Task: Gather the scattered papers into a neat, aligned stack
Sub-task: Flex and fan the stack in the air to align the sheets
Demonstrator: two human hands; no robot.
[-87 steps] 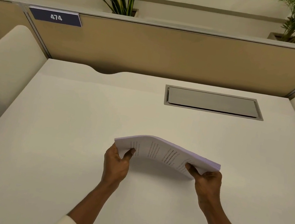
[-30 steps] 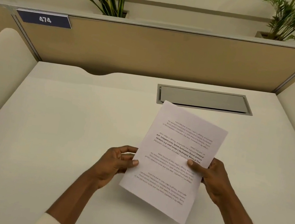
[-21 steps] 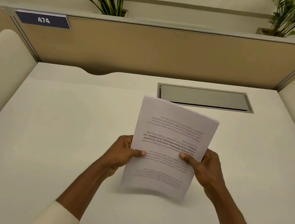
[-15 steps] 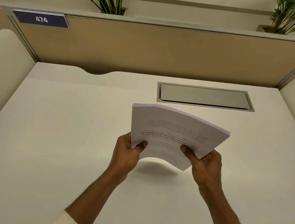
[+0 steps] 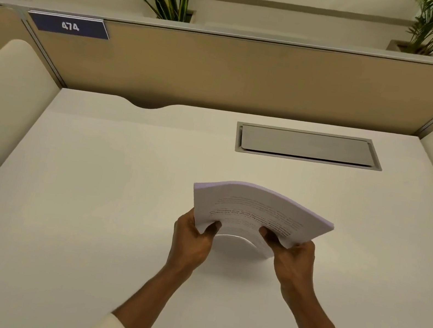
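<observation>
White matte desk [image 5: 93, 200] in a cubicle, bare all round. Left hand [image 5: 190, 238] and right hand [image 5: 292, 259] each pinching a near corner of the bowed white printed paper stack [image 5: 252, 213], thumbs on top, held just above mid-desk. Likely risks: sheets fanning or slipping if either pinch eases; creasing from the bow. Ample flat room left, right and near for tapping edges square. Farther off: grey recessed cable hatch [image 5: 308, 145], then tan partition panel [image 5: 253, 78] closing the far edge.
</observation>
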